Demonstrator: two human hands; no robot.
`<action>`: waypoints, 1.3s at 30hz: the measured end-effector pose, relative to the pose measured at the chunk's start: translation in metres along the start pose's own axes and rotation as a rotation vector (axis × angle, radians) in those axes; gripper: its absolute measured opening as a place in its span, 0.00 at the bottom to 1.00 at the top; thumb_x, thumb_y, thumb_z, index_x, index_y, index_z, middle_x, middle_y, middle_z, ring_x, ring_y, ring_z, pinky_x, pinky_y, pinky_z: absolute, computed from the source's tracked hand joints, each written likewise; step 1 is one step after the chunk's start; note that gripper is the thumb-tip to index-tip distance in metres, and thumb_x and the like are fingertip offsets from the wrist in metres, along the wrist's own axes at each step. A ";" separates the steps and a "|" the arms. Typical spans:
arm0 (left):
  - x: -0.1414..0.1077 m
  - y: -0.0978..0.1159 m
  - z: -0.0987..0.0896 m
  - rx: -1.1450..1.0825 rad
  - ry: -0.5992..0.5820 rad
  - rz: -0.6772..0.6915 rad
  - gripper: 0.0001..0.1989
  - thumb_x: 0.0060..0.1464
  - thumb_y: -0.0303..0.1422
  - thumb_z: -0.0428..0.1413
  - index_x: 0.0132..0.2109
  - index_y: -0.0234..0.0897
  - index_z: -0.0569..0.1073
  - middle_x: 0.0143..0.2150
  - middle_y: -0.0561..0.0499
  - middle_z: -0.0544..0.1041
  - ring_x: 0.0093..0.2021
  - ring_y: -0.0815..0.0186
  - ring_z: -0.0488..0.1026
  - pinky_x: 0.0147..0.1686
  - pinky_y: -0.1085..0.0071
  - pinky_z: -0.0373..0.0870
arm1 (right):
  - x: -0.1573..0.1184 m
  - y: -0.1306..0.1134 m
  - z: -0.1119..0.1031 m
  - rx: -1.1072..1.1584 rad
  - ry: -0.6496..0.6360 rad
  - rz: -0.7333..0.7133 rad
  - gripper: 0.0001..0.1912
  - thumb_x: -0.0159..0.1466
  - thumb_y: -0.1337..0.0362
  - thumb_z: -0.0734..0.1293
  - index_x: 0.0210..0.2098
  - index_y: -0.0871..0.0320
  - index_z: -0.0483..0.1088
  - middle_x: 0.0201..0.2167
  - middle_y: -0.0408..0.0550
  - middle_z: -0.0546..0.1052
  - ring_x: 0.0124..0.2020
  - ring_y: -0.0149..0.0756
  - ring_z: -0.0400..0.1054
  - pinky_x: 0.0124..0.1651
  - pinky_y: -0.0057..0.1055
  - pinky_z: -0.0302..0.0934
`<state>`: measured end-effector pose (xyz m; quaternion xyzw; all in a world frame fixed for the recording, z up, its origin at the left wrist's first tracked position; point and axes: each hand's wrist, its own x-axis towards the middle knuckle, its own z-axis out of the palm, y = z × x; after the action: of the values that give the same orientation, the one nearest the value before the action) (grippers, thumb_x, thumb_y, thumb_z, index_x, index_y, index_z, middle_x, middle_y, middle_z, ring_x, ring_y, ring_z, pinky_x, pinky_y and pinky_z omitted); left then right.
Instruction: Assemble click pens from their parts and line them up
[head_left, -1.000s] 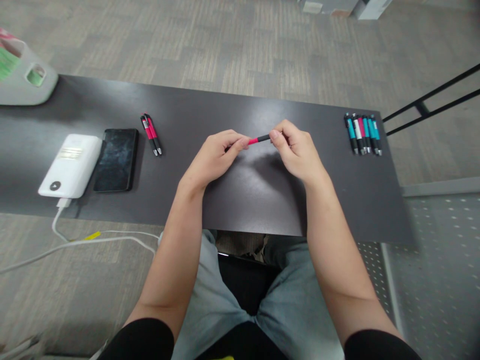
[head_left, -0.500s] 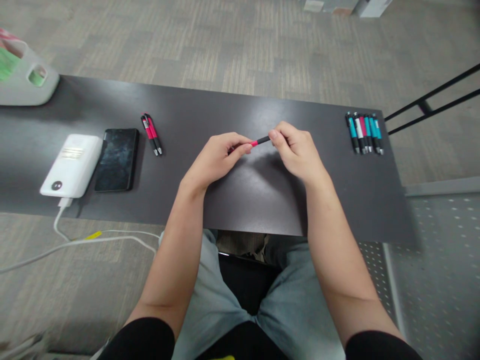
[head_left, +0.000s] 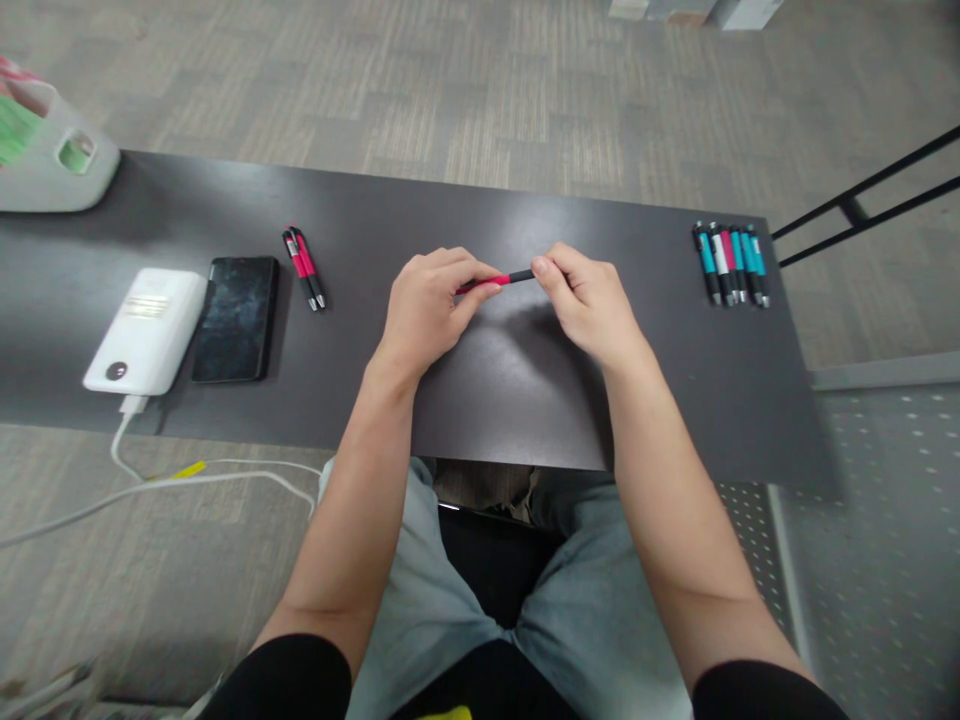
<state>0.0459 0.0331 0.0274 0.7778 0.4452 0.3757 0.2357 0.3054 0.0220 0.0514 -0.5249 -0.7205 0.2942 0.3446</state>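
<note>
A red and black pen [head_left: 517, 277] is held nearly level above the table, stretched between both hands. My left hand [head_left: 431, 305] pinches its red barrel between thumb and fingers; the end on that side is mostly covered. At the black end, my right hand [head_left: 589, 300] is closed with thumb against bent fingers, hiding the tip. Two red and black pens [head_left: 304, 268] lie side by side on the table to the left. Over on the right lies a row of several pens [head_left: 731, 264], in teal, white and red with black parts.
The dark table [head_left: 360, 400] carries a black phone [head_left: 236, 320] and a white power bank [head_left: 146, 330] with a white cable [head_left: 124, 440] trailing off the near edge. A whitish plastic container [head_left: 90, 170] stands at the far left. Black metal bars [head_left: 862, 215] rise beyond the right end.
My left hand has turned slightly, its knuckles higher, and the pen lies closer to level. My right hand keeps nearly the same place and still grips the black end.
</note>
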 end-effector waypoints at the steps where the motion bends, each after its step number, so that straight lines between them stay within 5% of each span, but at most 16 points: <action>1: 0.000 0.000 0.000 -0.004 0.004 0.006 0.09 0.79 0.43 0.70 0.49 0.49 0.94 0.51 0.45 0.93 0.55 0.46 0.87 0.63 0.48 0.79 | 0.000 0.000 0.001 0.006 0.010 0.007 0.43 0.80 0.16 0.70 0.37 0.47 0.63 0.30 0.42 0.61 0.38 0.45 0.65 0.43 0.42 0.61; 6: 0.001 -0.006 -0.005 -0.059 0.021 -0.033 0.12 0.81 0.46 0.70 0.52 0.46 0.93 0.50 0.46 0.93 0.52 0.50 0.87 0.60 0.54 0.82 | 0.002 0.011 0.012 0.076 0.074 0.013 0.40 0.83 0.17 0.68 0.39 0.47 0.69 0.31 0.43 0.65 0.39 0.45 0.68 0.45 0.41 0.65; 10: -0.002 -0.021 -0.020 -0.069 0.195 -0.165 0.14 0.81 0.49 0.71 0.55 0.44 0.92 0.53 0.46 0.94 0.52 0.54 0.88 0.58 0.61 0.84 | 0.002 0.018 0.024 0.012 0.007 -0.006 0.31 0.84 0.26 0.75 0.51 0.48 0.80 0.35 0.43 0.76 0.39 0.45 0.72 0.48 0.42 0.71; 14: -0.007 -0.032 -0.033 -0.099 0.257 -0.267 0.09 0.78 0.43 0.72 0.56 0.44 0.92 0.52 0.47 0.94 0.51 0.55 0.88 0.58 0.63 0.85 | -0.005 0.009 0.035 -0.227 -0.069 -0.050 0.23 0.86 0.44 0.76 0.71 0.49 0.84 0.53 0.54 0.88 0.50 0.54 0.82 0.58 0.47 0.79; 18: -0.011 -0.032 -0.038 -0.106 0.200 -0.297 0.07 0.73 0.36 0.72 0.54 0.43 0.93 0.51 0.47 0.94 0.51 0.55 0.89 0.60 0.61 0.86 | -0.009 0.000 0.046 -0.355 -0.092 -0.041 0.26 0.88 0.56 0.72 0.82 0.47 0.82 0.69 0.58 0.86 0.63 0.59 0.85 0.60 0.48 0.82; 21: -0.011 -0.028 -0.038 -0.091 0.161 -0.312 0.08 0.71 0.35 0.71 0.53 0.42 0.94 0.51 0.46 0.94 0.51 0.54 0.88 0.59 0.60 0.85 | -0.007 0.002 0.055 -0.360 -0.076 -0.038 0.23 0.89 0.58 0.70 0.79 0.45 0.84 0.70 0.57 0.85 0.62 0.55 0.85 0.57 0.46 0.82; 25: -0.011 -0.027 -0.037 -0.097 0.139 -0.342 0.08 0.71 0.35 0.71 0.52 0.42 0.94 0.51 0.46 0.95 0.50 0.54 0.88 0.56 0.61 0.85 | 0.000 0.014 0.059 -0.309 -0.042 -0.052 0.13 0.89 0.58 0.70 0.62 0.46 0.89 0.64 0.54 0.88 0.59 0.52 0.84 0.55 0.44 0.80; 28: -0.012 -0.027 -0.036 -0.099 0.121 -0.348 0.07 0.70 0.35 0.72 0.52 0.44 0.94 0.51 0.46 0.95 0.50 0.54 0.88 0.57 0.60 0.86 | 0.005 0.026 0.055 -0.180 0.008 -0.070 0.09 0.87 0.55 0.74 0.54 0.48 0.88 0.56 0.54 0.89 0.49 0.50 0.82 0.54 0.45 0.79; 33: -0.011 -0.023 -0.033 -0.089 0.071 -0.300 0.05 0.69 0.34 0.73 0.50 0.45 0.94 0.51 0.47 0.95 0.52 0.53 0.88 0.59 0.59 0.85 | 0.011 0.045 0.041 0.088 0.206 -0.040 0.19 0.82 0.40 0.80 0.56 0.47 0.88 0.53 0.51 0.91 0.32 0.40 0.70 0.42 0.44 0.74; 39: -0.007 -0.020 -0.027 -0.096 0.035 -0.251 0.06 0.69 0.35 0.73 0.50 0.45 0.95 0.51 0.47 0.96 0.52 0.52 0.88 0.59 0.58 0.84 | 0.014 0.051 0.043 0.249 0.233 0.010 0.28 0.75 0.31 0.85 0.54 0.47 0.89 0.55 0.50 0.92 0.29 0.35 0.64 0.34 0.41 0.68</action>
<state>0.0121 0.0377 0.0268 0.6972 0.5246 0.3778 0.3097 0.2967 0.0468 -0.0114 -0.5125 -0.6309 0.3200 0.4868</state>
